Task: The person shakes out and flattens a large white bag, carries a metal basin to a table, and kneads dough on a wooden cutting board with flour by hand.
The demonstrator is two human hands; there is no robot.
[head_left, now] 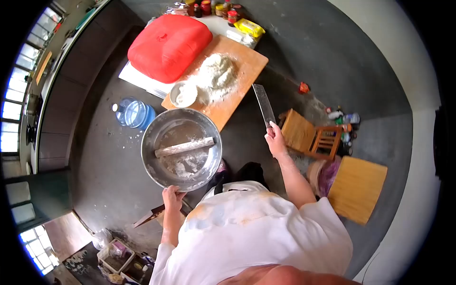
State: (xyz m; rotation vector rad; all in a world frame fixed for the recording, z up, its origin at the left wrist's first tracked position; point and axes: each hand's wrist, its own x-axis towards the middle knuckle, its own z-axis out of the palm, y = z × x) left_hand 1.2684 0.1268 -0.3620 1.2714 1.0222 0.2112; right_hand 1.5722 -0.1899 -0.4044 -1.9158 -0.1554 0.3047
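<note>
My left hand (172, 198) grips the near rim of a wide metal basin (148, 161). A flour-dusted rolling pin (185, 147) lies across the inside of the basin, above a patch of white flour. Out to the right, my right hand (275, 140) is closed round the handle end of a cleaver (264, 105), its rectangular blade pointing away from me. Beyond the basin is a wooden board (247, 59) with a heap of floury dough (217, 71) on it. A small bowl (184, 94) with white flour stands at the board's near left corner.
A red cover (166, 45) sits beside the board. Jars (205, 7) and a yellow packet (249, 27) stand behind. A water jug (134, 114) is on the floor at left; a wooden chair (301, 133) and a wooden board (358, 190) are at right.
</note>
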